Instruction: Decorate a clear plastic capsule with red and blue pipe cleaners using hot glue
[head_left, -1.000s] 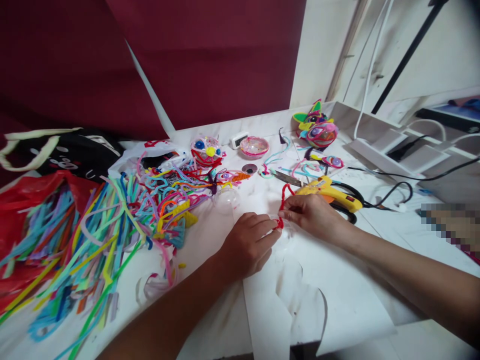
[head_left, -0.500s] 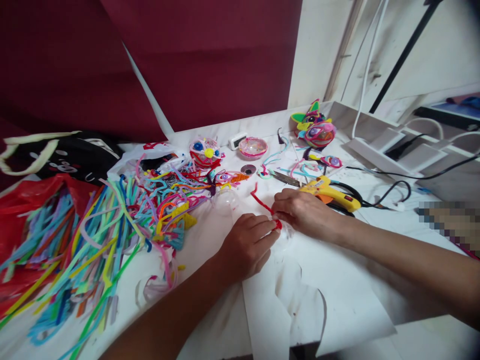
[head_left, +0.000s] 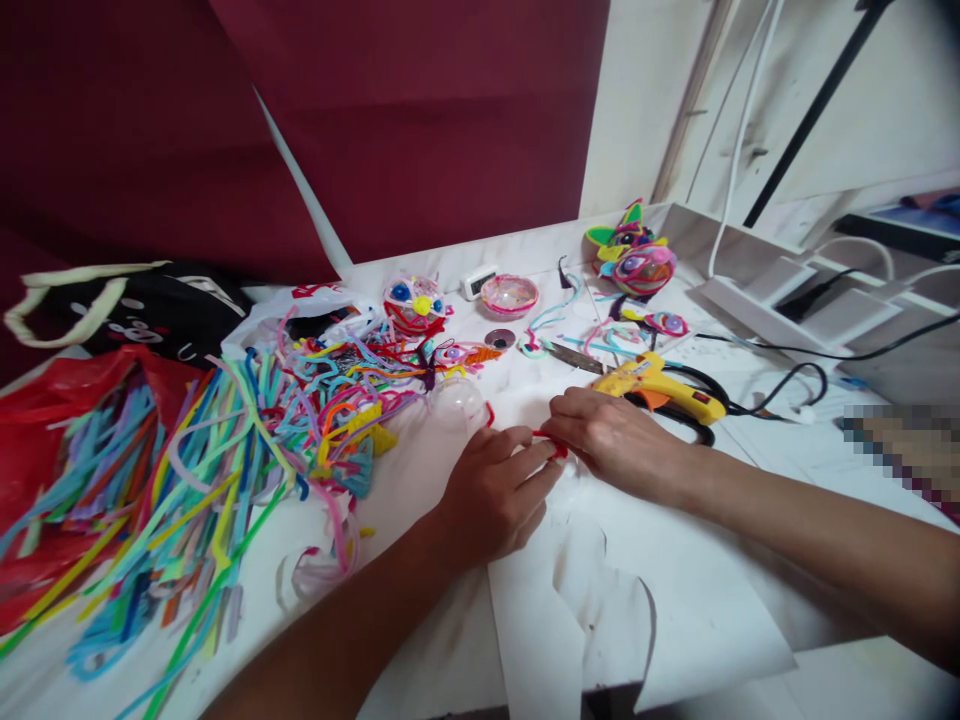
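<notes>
Over the white paper [head_left: 705,610] my two hands meet at a red pipe cleaner [head_left: 556,446]. My left hand [head_left: 495,490] pinches it from the left, fingers closed near a small red coil. From the right, my right hand [head_left: 611,435] grips the same pipe cleaner with bent fingers. Its loose end pokes out above my left knuckles. A clear plastic piece seems to lie under my fingers, mostly hidden. Just behind my left hand sits a clear plastic dome [head_left: 457,403]. The yellow glue gun [head_left: 667,385] lies right behind my right hand.
Bundles of coloured pipe cleaners [head_left: 217,480] cover the left side beside a red plastic bag [head_left: 30,420]. At the back stand a decorated ball [head_left: 412,305], a pink-rimmed bowl [head_left: 510,296] and a colourful figure [head_left: 634,255]. Scissors [head_left: 574,357] lie near the glue gun; power adapters [head_left: 787,285] sit at right.
The loose end of the red pipe cleaner has swung down and left, from standing up behind my fingers to lying over my left hand. Both hands stay close together.
</notes>
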